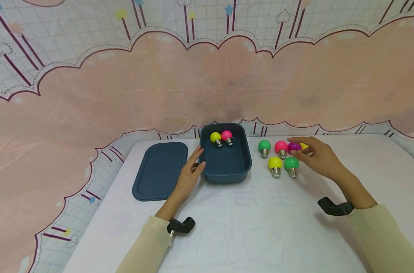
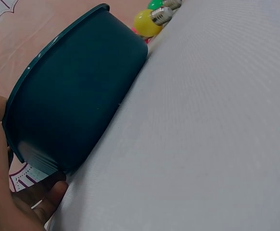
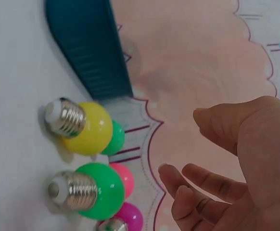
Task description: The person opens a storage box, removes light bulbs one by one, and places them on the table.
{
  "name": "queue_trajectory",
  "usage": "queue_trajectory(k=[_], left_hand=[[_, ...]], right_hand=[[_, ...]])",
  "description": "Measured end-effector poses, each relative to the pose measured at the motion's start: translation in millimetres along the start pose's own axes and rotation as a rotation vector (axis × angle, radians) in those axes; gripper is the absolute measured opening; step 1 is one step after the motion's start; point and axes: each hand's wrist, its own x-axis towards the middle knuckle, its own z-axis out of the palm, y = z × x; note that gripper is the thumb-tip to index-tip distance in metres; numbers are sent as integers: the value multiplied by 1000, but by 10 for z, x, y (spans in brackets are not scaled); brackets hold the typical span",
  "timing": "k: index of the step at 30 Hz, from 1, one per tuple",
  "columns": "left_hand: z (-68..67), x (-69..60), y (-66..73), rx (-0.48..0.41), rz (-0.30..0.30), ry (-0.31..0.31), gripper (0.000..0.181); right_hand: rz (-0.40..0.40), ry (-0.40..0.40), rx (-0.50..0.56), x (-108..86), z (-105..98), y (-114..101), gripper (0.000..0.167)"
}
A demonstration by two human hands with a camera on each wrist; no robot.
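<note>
A dark blue rectangular box (image 1: 227,176) stands on the white table. Inside it, toward the far end, lie a yellow light bulb (image 1: 215,137) and a pink light bulb (image 1: 226,135). My left hand (image 1: 187,176) touches the box's left side, its thumb near the rim. To the right of the box my right hand (image 1: 321,157) hovers over a purple light bulb (image 1: 294,147) and a partly hidden yellow bulb (image 1: 304,146). In the right wrist view the fingers are spread apart, with nothing between them. Close by are a green bulb (image 1: 291,163) and another yellow bulb (image 1: 275,163).
A flat dark blue lid (image 1: 160,172) lies left of the box. One more green bulb (image 1: 264,146) and a pink bulb (image 1: 281,148) sit in the far row at the right. Behind the table hangs a patterned peach cloth (image 1: 207,83).
</note>
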Motion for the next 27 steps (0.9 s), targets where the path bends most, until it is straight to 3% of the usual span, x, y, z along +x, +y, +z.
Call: queue_trajectory(k=[6, 13, 27], left_hand=[[-4, 3, -6, 12, -4, 0, 50], [-6, -20, 2, 15, -4, 2, 49], [-1, 3, 6, 6, 9, 0, 50]], right_hand=[[-6, -9, 38, 98, 44, -170, 48], [-89, -22, 112, 286, 156, -399, 48], [-154, -71, 184, 685, 435, -861, 51]])
